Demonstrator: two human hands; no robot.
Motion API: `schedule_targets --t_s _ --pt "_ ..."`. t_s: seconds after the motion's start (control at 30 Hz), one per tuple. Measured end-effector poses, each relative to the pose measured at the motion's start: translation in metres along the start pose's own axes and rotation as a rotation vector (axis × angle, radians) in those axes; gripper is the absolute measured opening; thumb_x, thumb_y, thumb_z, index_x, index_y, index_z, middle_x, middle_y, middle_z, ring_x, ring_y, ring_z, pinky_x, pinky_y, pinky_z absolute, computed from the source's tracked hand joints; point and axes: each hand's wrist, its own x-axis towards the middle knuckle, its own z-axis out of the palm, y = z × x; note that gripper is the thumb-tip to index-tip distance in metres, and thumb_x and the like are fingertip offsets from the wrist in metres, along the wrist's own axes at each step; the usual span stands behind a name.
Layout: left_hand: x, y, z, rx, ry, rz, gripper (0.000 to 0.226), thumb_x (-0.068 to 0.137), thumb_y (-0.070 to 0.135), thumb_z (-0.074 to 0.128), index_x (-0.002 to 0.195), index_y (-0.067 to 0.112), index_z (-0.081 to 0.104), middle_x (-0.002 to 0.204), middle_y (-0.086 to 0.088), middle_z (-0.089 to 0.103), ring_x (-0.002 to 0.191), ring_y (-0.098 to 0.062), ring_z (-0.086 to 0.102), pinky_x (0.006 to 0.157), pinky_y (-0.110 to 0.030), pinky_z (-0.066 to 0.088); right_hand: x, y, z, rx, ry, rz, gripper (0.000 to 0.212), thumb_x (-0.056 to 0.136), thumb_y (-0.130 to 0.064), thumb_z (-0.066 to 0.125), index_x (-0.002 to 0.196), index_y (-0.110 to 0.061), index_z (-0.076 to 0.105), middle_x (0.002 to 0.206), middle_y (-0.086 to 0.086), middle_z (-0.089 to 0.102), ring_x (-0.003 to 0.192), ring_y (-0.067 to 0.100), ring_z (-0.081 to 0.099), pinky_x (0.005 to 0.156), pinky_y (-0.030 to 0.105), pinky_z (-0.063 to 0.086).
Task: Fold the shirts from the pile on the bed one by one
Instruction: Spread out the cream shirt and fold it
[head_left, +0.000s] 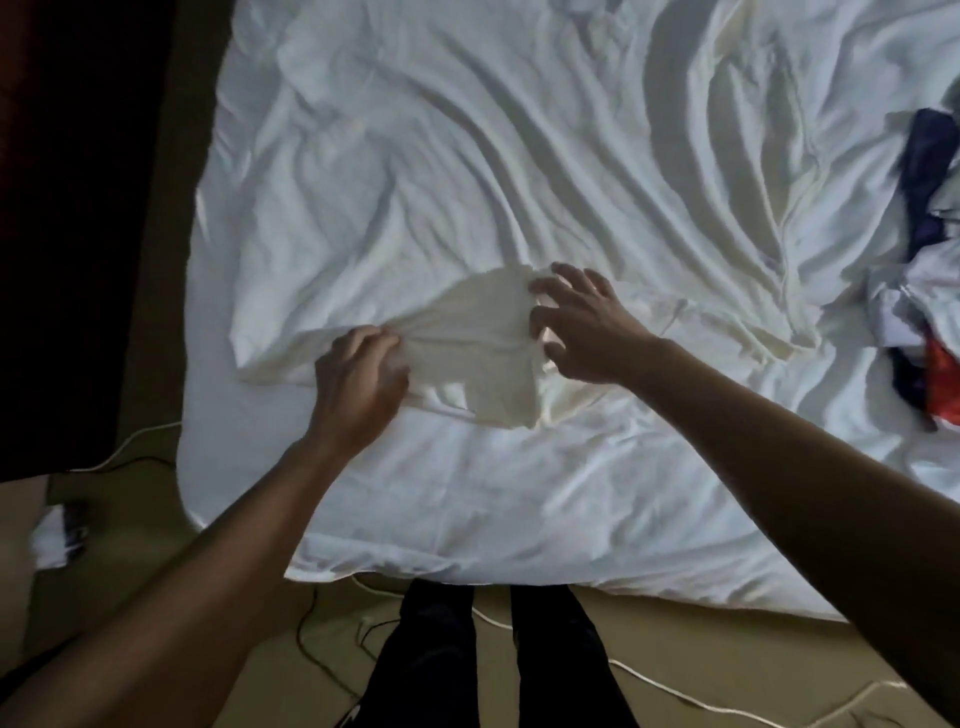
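Evidently held the cream shirt (483, 343) stretched near the bed's (467, 493) left edge, toward its front corner and well apart from the pile (919, 291) at the right edge, likely to pull it flat for a fold. Gripped its bunched left side in the left hand (358, 379), fingers curled tight on the cloth. Set the right hand (576, 327) at its right side, fingers spread and bent, tips touching fabric, clamping nothing discernible.

The single head-worn view looks steeply down, close over the bed (519, 493) edge.
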Motion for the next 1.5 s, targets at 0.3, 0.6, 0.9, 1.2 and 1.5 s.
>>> schedule_targets --t_s 0.3,0.6,0.9,1.2,1.5 --pt "0.014 -0.116 -0.057 -0.264 0.246 -0.704 0.05 0.089 0.033 0.071 0.13 0.011 0.052 0.129 -0.019 0.054 0.116 -0.038 0.055 0.092 -0.042 0.047 0.051 -0.043 -0.03 0.044 0.07 0.274 0.055 0.068 -0.011 0.066 0.121 -0.025 0.065 0.152 0.007 0.041 0.15 0.032 0.021 0.121 0.057 0.019" --pt "0.023 -0.12 -0.091 -1.403 -0.03 -0.771 0.029 0.092 -0.002 0.063 0.121 0.0 0.067 0.1 -0.01 0.075 0.1 -0.029 0.07 0.075 -0.034 0.059 0.144 -0.164 -0.008 0.255 -0.006 0.19 0.055 0.08 -0.012 0.063 0.134 -0.022 0.057 0.154 0.008 0.039 0.149 0.031 0.024 0.12 0.048 0.026" --pt "0.002 -0.175 -0.086 -1.348 0.245 -0.922 0.036 0.089 -0.021 0.05 0.099 0.014 0.054 0.088 -0.013 0.059 0.078 -0.022 0.058 0.061 -0.022 0.057 0.17 -0.198 0.015 0.295 0.138 0.191 0.056 0.075 -0.002 0.057 0.129 -0.016 0.061 0.141 0.007 0.051 0.136 0.036 0.039 0.111 0.052 0.039" --pt "0.044 -0.177 -0.071 -1.087 0.394 -0.856 0.023 0.078 0.024 0.083 0.094 0.026 0.067 0.094 -0.003 0.074 0.081 -0.018 0.071 0.073 -0.036 0.057 0.264 -0.17 0.009 0.17 0.31 0.385 0.078 0.099 -0.051 0.046 0.162 -0.014 0.021 0.17 0.019 0.013 0.157 0.036 0.012 0.125 0.058 0.009" --pt "0.024 -0.18 -0.069 -0.768 0.623 -0.679 0.024 0.089 0.002 0.068 0.096 0.025 0.063 0.099 -0.004 0.07 0.089 -0.017 0.068 0.077 -0.025 0.053 0.339 -0.273 0.031 0.034 0.063 0.108 0.078 0.103 -0.065 0.017 0.166 -0.02 0.002 0.173 0.008 -0.007 0.159 0.029 -0.01 0.126 0.058 -0.005"
